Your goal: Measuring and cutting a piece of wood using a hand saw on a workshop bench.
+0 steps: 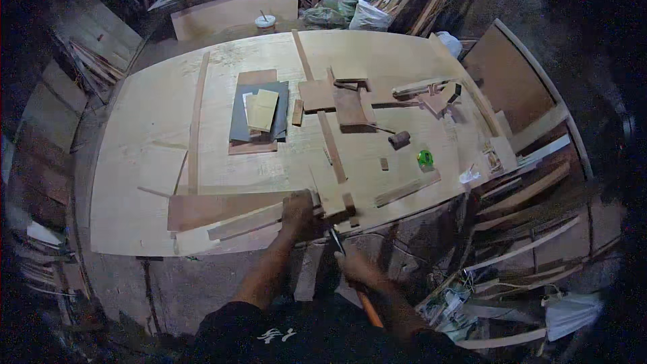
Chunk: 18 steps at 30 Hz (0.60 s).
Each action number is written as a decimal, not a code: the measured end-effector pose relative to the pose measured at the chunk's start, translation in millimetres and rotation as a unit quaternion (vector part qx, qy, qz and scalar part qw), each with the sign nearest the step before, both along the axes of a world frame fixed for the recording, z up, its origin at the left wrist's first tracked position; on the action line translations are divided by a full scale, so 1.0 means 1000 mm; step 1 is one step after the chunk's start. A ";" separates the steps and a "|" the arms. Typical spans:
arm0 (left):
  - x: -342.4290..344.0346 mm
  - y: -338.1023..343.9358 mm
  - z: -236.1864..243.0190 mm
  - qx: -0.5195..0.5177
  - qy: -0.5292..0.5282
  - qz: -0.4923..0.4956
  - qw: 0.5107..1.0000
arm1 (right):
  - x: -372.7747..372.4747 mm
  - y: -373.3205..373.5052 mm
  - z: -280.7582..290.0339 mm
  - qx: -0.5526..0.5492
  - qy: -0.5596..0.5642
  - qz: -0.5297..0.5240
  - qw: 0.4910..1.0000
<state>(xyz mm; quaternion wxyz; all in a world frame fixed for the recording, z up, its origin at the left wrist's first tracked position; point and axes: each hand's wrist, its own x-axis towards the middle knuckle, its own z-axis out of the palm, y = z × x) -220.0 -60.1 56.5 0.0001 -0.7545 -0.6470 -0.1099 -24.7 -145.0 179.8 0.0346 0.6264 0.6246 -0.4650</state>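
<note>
Near six o'clock on the table [145, 111], a wooden strip [246, 223] is touched by the left hand [298, 209], its grip unclear. At five o'clock, an orange-handled tool [369, 309] is clenched in the right hand [360, 269].

The table [148, 121] is smooth, matt wood; the tool [338, 240] shows shiny metal; the tape measure [424, 158] looks glossy plastic, the sack [371, 17] creased plastic, the shirt [310, 340] matt cloth.

Layout, work tbl [145, 114]:
On top: board stack [265, 109] L of ctr, mallet [399, 139] R, tape measure [424, 159] R of mallet; L hand [298, 209] by near edge; bucket [265, 21] + sacks [369, 16] behind.
</note>
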 end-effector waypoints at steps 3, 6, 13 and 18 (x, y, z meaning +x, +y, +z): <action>-0.017 0.004 -0.014 0.024 -0.010 0.051 0.998 | 0.006 -0.002 0.021 0.009 0.031 0.003 0.999; -0.014 0.001 -0.020 0.013 -0.011 0.027 0.999 | 0.034 -0.026 0.027 0.201 0.085 0.049 0.975; -0.012 0.003 -0.014 0.051 0.003 0.019 0.999 | 0.033 -0.021 0.019 0.141 0.044 -0.097 0.984; -0.014 -0.003 -0.015 0.081 0.026 0.028 0.996 | 0.013 0.002 0.002 0.141 -0.013 -0.090 0.986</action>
